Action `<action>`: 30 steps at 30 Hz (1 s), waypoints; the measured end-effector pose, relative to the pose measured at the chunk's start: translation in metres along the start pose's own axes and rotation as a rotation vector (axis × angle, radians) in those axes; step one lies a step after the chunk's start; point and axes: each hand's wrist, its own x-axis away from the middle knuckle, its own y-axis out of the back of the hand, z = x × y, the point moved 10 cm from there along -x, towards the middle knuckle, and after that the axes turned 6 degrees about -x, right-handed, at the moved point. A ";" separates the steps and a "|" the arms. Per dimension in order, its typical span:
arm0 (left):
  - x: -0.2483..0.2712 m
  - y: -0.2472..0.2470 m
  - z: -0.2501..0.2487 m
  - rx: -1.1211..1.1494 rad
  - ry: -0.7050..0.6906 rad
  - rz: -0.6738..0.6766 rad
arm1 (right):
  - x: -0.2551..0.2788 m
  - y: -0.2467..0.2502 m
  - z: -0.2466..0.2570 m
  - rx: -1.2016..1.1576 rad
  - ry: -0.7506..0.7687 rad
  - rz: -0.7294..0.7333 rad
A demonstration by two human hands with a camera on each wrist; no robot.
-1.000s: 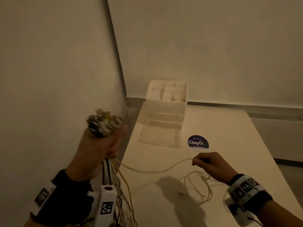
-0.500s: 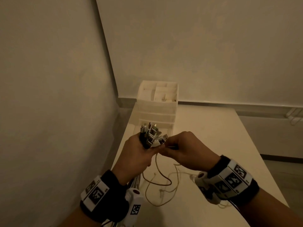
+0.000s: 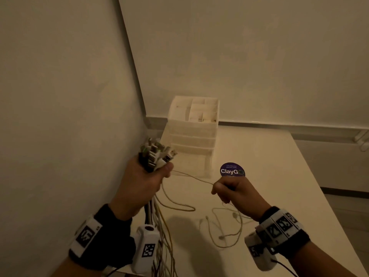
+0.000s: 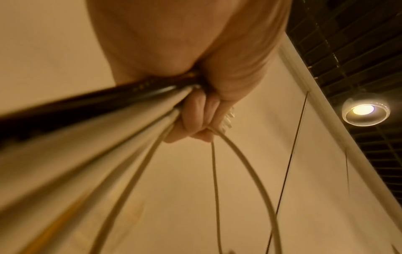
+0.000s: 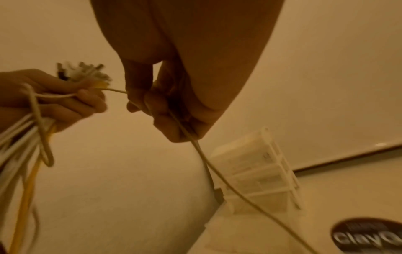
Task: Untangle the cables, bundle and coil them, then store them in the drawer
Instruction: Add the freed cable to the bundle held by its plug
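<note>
The drawer organiser [image 3: 192, 134] is sitting at the back of the desk [image 3: 269, 176] against the wall, and everything is happening in front of it. Its bottom drawer [image 3: 190, 163] is looking pulled out toward the person, though in this dim light I cannot tell for sure.

Biggest risk first: the left hand [image 3: 139, 188], in front of the organiser and to its left, is gripping a thick cable bundle [image 3: 157, 232], fingers curled tight round it, plug ends [image 3: 154, 156] fanning out above the fist. That is a lot of stiff cable in one grip; if those fingers are easing off while the other hand is tugging, the whole bunch could be sliding out and dropping back into a tangle off the desk edge.

Next, the right hand [image 3: 233, 191], in front of the organiser and just nearer than the purple sticker [image 3: 232, 170], is pinching one thin pale cable [image 3: 191, 177] between thumb and curled fingers [image 5: 158, 103]. It is running nearly taut across to the left fist. Pulling hard here could be cinching a knot rather than freeing it.

Smallest worry: the loose loops [image 3: 225, 226] lying on the desk in front of the organiser, below the right hand, small plugs trailing. Those could be snagging each other as the line is drawn through.

The cables themselves are looking thin, pale and yellowish, a few dark, all still uncoiled.
</note>
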 end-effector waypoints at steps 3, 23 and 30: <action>0.002 0.026 -0.002 0.083 -0.030 -0.102 | -0.005 0.001 -0.023 0.111 -0.012 0.009; 0.032 -0.021 -0.035 0.182 -0.044 0.447 | 0.000 0.021 0.057 0.808 0.053 0.018; 0.018 -0.009 -0.038 0.161 -0.080 0.213 | -0.003 0.032 0.057 0.833 0.020 -0.024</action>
